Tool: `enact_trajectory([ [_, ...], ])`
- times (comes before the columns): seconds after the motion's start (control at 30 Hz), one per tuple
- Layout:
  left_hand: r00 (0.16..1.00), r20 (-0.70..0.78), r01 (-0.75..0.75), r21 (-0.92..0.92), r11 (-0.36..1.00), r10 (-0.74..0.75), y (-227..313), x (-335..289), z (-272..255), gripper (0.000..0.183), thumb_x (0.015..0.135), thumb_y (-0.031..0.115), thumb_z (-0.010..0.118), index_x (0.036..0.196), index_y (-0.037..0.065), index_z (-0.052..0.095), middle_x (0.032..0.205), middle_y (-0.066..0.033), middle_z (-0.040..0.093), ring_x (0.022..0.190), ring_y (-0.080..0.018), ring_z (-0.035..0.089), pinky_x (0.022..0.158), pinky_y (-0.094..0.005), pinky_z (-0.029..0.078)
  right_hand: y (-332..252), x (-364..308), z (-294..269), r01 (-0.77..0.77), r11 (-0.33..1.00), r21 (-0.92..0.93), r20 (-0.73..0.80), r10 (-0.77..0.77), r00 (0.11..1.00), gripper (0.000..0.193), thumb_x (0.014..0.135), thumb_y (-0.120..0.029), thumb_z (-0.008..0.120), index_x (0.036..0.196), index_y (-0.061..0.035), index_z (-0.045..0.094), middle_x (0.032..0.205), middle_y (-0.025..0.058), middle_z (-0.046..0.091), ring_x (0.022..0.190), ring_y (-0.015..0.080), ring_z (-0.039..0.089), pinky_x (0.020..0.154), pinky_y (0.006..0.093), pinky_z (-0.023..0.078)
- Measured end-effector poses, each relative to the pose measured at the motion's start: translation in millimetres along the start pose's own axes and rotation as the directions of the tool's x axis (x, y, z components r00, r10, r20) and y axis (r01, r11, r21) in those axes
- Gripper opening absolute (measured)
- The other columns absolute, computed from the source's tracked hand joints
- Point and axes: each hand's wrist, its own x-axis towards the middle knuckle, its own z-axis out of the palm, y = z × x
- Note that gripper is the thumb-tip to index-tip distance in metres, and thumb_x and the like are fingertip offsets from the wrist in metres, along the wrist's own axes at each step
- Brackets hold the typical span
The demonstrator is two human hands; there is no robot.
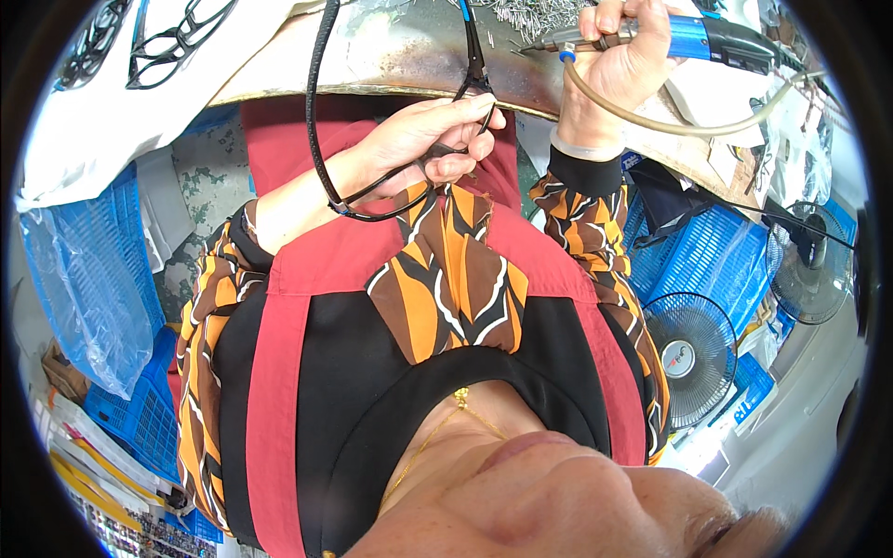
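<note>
My left hand [419, 138] is closed around a black eyeglass frame [316, 139], its fingers gripping it near one hinge. Both temples point away from me, over the edge of the workbench [402, 51]. In my right hand [619, 88] is a blue and grey powered screwdriver [690, 39], held sideways with its tip pointing left. A clear yellowish hose [642, 119] loops from its nose toward the right. That tip is near a pile of small metal screws [549, 13] at the far edge of view, apart from the frame.
More black eyeglass frames [177, 37] lie on a white cloth [93, 139] at the far left. Blue plastic crates [135, 409] stand low on the left, one under clear plastic. To the right are two fans [690, 358] and another blue crate [698, 260].
</note>
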Motion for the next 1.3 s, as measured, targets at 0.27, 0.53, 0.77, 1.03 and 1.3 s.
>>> enact_trajectory([
  [0.27, 1.0, 0.007, 0.004, 0.0, 1.0, -0.004, -1, 4, 0, 0.035, 0.112, 0.039, 0.043, 0.118, 0.008, 0.055, 0.073, 0.0027, 0.054, 0.042, -0.002, 0.04, 0.036, -0.0191, 0.027, -12, -20, -18, 0.396, 0.673, -0.624, 0.279, -0.281, 0.918, 0.017, 0.099, -0.017, 0.066, 0.11, -0.0108, 0.055, 0.084, 0.0023, 0.056, 0.061, 0.0134, 0.052, 0.05, 0.0288, 0.043],
  [0.53, 1.0, 0.029, 0.007, -0.004, 1.0, -0.007, -2, 5, -4, 0.034, 0.112, 0.041, 0.043, 0.119, 0.009, 0.055, 0.075, 0.0035, 0.053, 0.042, -0.0016, 0.04, 0.035, -0.019, 0.027, -9, -11, -16, 0.398, 0.711, -0.58, 0.262, -0.3, 0.917, 0.018, 0.1, -0.017, 0.066, 0.113, -0.0111, 0.055, 0.083, 0.0018, 0.054, 0.061, 0.0125, 0.051, 0.05, 0.0277, 0.043],
  [0.77, 1.0, -0.012, 0.011, 0.003, 1.0, -0.011, -1, 5, -4, 0.034, 0.112, 0.04, 0.044, 0.119, 0.009, 0.055, 0.075, 0.0037, 0.053, 0.042, -0.0014, 0.04, 0.035, -0.019, 0.027, -12, -9, -14, 0.405, 0.722, -0.561, 0.257, -0.314, 0.914, 0.02, 0.1, -0.017, 0.065, 0.116, -0.0113, 0.054, 0.082, 0.0014, 0.053, 0.061, 0.0117, 0.05, 0.05, 0.0267, 0.042],
  [1.03, 0.999, 0.039, -0.02, -0.002, 1.0, 0.02, -3, 4, -8, 0.033, 0.112, 0.039, 0.044, 0.118, 0.009, 0.056, 0.075, 0.004, 0.053, 0.043, -0.0013, 0.041, 0.036, -0.0192, 0.027, -14, -8, -13, 0.408, 0.728, -0.55, 0.246, -0.326, 0.913, 0.022, 0.101, -0.017, 0.064, 0.12, -0.0116, 0.053, 0.081, 0.0009, 0.052, 0.06, 0.0108, 0.05, 0.049, 0.0256, 0.041],
  [1.3, 0.999, 0.033, -0.015, -0.041, 0.999, 0.016, -4, 4, -8, 0.033, 0.111, 0.038, 0.047, 0.118, 0.008, 0.057, 0.078, 0.0016, 0.056, 0.047, -0.0029, 0.041, 0.04, -0.0191, 0.029, -12, -2, -13, 0.396, 0.743, -0.539, 0.221, -0.329, 0.918, 0.024, 0.102, -0.017, 0.063, 0.123, -0.0119, 0.052, 0.079, 0.0004, 0.05, 0.06, 0.01, 0.049, 0.049, 0.0245, 0.04],
])
